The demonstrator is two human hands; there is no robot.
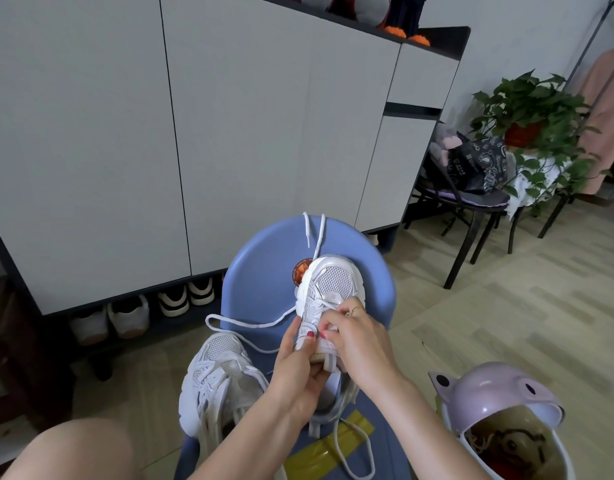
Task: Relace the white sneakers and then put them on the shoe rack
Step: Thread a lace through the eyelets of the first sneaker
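Left hand: my left hand [300, 362] grips the sneaker in work [324, 306] from its left side near the tongue, thumb across the top, so the shoe stays steady while I thread.
Right hand: my right hand [350, 336] comes over the tongue with fingers curled, pinching what I judge to be the lace at an eyelet; the lace tip itself is hidden under my fingers.
Sneaker in work: it rests toe-away from me on the blue chair [260, 282], heel toward my lap, so the eyelets face up at me.
Lace: the white lace [250, 323] loops out to the left over the seat, and another stretch runs up past the toe and hangs over the chair back, both ends kept loose and out of the way.
Second sneaker: the other sneaker [219, 379] lies just beside the first on the seat's left edge, near my knee; its laces look threaded, though I cannot tell if it is finished.
Shoe rack: the open shelf under the cabinet [132, 317] already holds several pairs; neither white sneaker is there yet.
Step in hand: lacing is, I judge, mid-way, with the lower eyelets done.
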